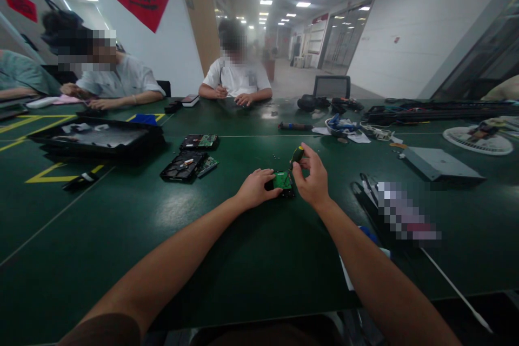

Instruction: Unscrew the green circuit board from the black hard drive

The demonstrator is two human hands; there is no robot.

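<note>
A hard drive with a green circuit board (283,179) on its upper side lies on the table in front of me. My left hand (258,188) grips its left edge, thumb at the near side and fingers at the far side. In my right hand (313,177) is a screwdriver (298,155) with a dark handle and yellow end. Its shaft slants down to the board; whether the tip sits in a screw is too small to tell. Just beyond the drive lie several tiny screws (276,157).
To the left are another hard drive (199,141), a black drive casing (183,166) and a loose circuit board (207,166). A large black tray (101,140) stands farther left. A grey metal box (441,163) and a cable bundle (341,125) are right. Two co-workers sit across the table.
</note>
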